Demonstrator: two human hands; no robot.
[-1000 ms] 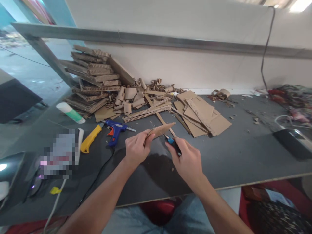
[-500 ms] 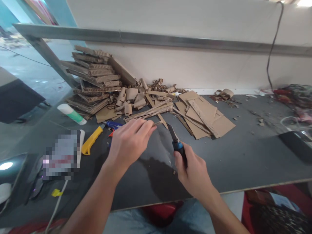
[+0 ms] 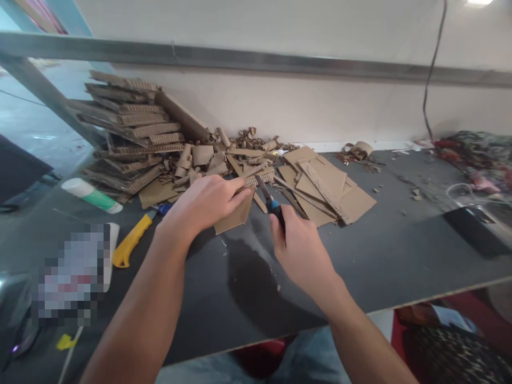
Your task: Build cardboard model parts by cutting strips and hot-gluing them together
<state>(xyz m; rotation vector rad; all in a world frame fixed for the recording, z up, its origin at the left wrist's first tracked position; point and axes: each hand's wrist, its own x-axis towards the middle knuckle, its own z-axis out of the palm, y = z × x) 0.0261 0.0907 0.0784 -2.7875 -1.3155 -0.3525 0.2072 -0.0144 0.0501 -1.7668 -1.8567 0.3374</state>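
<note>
My left hand [image 3: 208,202] is closed on the top edge of a small brown cardboard piece [image 3: 236,216], which hangs below the fingers over the dark grey table [image 3: 400,250]. My right hand [image 3: 298,245] grips a blue-handled utility knife [image 3: 272,202] with its blade pointing up and away, close beside the right edge of the cardboard piece. Both hands are near the middle of the table, just in front of the cardboard scraps.
Stacked corrugated cardboard [image 3: 124,133] and curled offcuts [image 3: 208,157] lie at the back left, flat cut sheets [image 3: 332,186] at the back centre. A yellow cutter [image 3: 130,242], a green-and-white tube [image 3: 92,194] and a mostly hidden blue glue gun [image 3: 163,209] lie left. A black box [image 3: 476,229] sits right.
My left hand has turned the cardboard piece so that its face hangs down. My right hand has brought the knife up and closer to the piece. The view has shifted slightly.
</note>
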